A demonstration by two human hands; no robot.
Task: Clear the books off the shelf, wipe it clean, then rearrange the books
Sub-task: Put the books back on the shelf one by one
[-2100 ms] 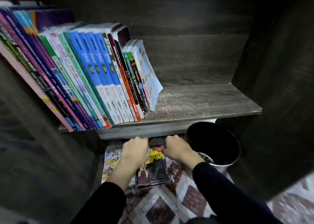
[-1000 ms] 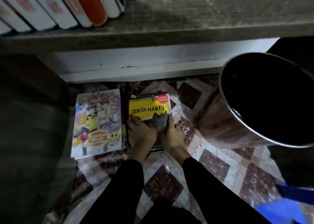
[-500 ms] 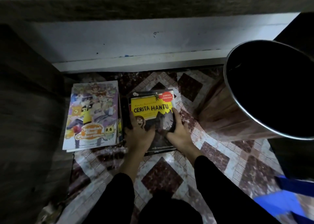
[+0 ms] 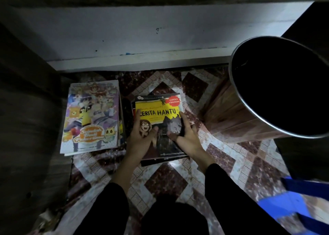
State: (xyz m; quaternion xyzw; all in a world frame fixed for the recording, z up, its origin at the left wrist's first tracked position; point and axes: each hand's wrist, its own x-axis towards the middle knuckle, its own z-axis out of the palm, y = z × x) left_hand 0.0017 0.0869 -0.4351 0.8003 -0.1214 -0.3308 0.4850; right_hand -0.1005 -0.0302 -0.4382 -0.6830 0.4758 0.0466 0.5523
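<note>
Grip is moved from cover to side edges; Cerita Hantu book [image 4: 158, 113], judged parked on the floor, is clasped by left hand [image 4: 140, 140] and right hand [image 4: 187, 138].

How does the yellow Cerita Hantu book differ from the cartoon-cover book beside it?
The yellow and black Cerita Hantu book is gripped by the left hand and right hand; the pale cartoon-cover book lies untouched. The cartoon-cover book looks larger and lighter than the Cerita Hantu book. Both lie face up atop stacks.

Left hand [image 4: 140, 140], right hand [image 4: 187, 138]: curled grip.
</note>
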